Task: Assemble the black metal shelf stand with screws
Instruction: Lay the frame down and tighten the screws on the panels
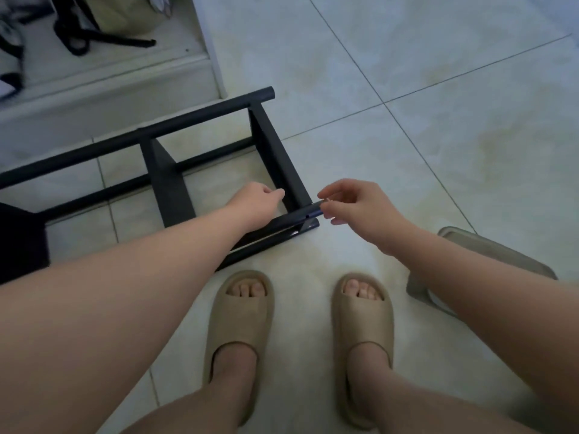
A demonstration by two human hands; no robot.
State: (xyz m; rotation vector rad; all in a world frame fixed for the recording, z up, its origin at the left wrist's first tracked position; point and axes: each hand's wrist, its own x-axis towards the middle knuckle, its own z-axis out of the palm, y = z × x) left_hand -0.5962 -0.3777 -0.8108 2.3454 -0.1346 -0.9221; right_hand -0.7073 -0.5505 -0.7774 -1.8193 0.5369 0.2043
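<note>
The black metal shelf stand (163, 180) lies on its side on the tiled floor, its rails running from far left toward the middle. A black tube (294, 216) forms its near end, with a small hole near its tip. My left hand (257, 203) reaches over that tube, fingers curled by the side panel; what it grips is hidden. My right hand (354, 208) sits at the tube's tip and pinches a small screw (326, 201) between thumb and forefinger.
My feet in beige slides (241, 336) stand just in front of the stand. A spare beige slide (488, 261) lies at the right under my forearm. A white step or ledge (109, 86) with dark straps and bags is at the back left.
</note>
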